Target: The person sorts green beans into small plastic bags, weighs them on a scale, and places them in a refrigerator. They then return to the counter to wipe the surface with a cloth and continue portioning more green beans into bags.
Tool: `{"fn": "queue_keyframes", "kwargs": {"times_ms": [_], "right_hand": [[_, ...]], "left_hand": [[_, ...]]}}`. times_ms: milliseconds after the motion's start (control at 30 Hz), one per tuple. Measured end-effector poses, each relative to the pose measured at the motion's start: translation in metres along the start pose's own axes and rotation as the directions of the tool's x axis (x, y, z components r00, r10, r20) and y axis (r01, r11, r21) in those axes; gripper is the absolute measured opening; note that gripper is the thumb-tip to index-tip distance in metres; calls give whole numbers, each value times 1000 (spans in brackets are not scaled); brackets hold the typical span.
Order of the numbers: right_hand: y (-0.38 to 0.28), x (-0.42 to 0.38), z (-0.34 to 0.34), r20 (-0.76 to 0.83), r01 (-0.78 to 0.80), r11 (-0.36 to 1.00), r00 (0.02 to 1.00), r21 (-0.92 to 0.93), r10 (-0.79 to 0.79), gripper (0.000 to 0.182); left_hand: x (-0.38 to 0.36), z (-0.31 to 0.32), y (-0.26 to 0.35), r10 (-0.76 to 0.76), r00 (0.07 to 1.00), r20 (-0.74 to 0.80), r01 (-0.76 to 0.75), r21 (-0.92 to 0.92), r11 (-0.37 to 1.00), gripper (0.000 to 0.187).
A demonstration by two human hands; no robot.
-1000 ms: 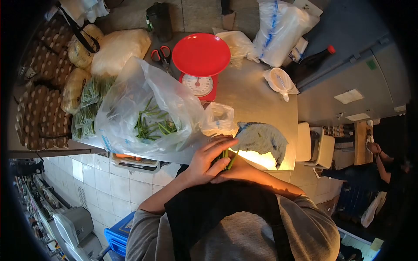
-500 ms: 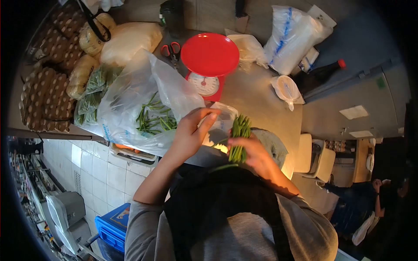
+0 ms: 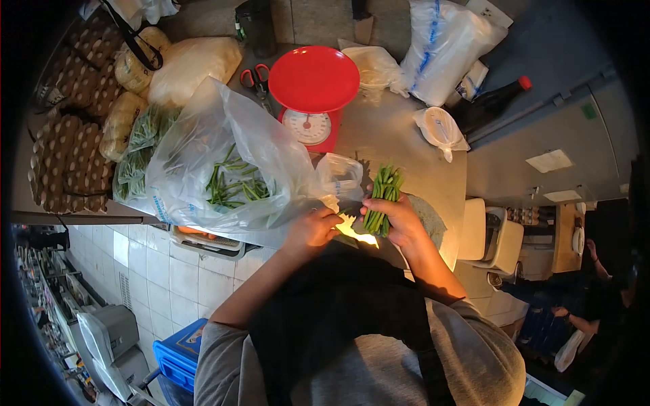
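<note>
My right hand [image 3: 403, 220] is wrapped round a bunch of green beans [image 3: 384, 196], held upright above the table's near edge. To its left, my left hand [image 3: 313, 231] is closed with thumb and fingertips together; whatever it may pinch is too small to make out. Beside the left hand lies a large clear plastic bag [image 3: 203, 145], open at the top, with loose green beans [image 3: 237, 183] showing inside. A small clear plastic bag [image 3: 338, 174] rests on the table between the hands and the red kitchen scale [image 3: 308, 128].
Scissors [image 3: 257, 81] lie left of the scale's red pan. Egg trays [image 3: 68, 162] and bagged goods stack at the left. A dark bottle with a red cap [image 3: 497, 101] and a wrapped bowl [image 3: 440, 132] are at the right. Another person [image 3: 575, 304] is beyond.
My left hand has dropped from its raised, spread pose and closed its fingers. My right hand moved slightly right with the bunch. The bean hanging near the apron no longer shows.
</note>
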State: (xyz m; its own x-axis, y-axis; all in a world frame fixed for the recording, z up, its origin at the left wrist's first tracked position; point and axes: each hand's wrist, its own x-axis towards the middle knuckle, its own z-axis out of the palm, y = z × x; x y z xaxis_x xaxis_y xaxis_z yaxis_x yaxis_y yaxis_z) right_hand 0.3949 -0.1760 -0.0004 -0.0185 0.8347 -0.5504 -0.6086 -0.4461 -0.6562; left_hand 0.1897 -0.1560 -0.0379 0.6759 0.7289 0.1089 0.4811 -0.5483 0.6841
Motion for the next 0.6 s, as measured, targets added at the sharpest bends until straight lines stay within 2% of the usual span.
{"fn": "queue_keyframes", "kwargs": {"times_ms": [67, 167, 267, 367, 467, 567, 600], "right_hand": [[-1, -3, -1, 18, 7, 999, 1000, -33, -7, 36], [1, -8, 1, 12, 32, 997, 999, -76, -32, 36], [4, -11, -1, 9, 85, 991, 996, -107, -85, 38], [11, -7, -6, -2, 141, 977, 990, -163, -143, 38], [13, -8, -7, -7, 176, 963, 983, -202, -181, 38], [15, -7, -9, -24, 181, 961, 982, -209, -190, 39], [17, -6, -11, -35, 186, 956, 979, -226, -199, 39]], "left_hand": [[-1, 22, -12, 155, 985, -73, -145, 120, 982, 19], [2, 29, -19, 111, 988, 112, -132, 212, 968, 14], [1, 34, -19, 175, 984, 36, -178, 286, 942, 13], [-3, 47, -20, 109, 993, -48, -79, 418, 905, 16], [-7, 57, -27, -29, 991, -130, 88, 478, 874, 22], [-15, 59, -33, -109, 979, -173, 134, 137, 982, 21], [-15, 59, -33, -213, 967, -141, 185, -187, 965, 22]]}}
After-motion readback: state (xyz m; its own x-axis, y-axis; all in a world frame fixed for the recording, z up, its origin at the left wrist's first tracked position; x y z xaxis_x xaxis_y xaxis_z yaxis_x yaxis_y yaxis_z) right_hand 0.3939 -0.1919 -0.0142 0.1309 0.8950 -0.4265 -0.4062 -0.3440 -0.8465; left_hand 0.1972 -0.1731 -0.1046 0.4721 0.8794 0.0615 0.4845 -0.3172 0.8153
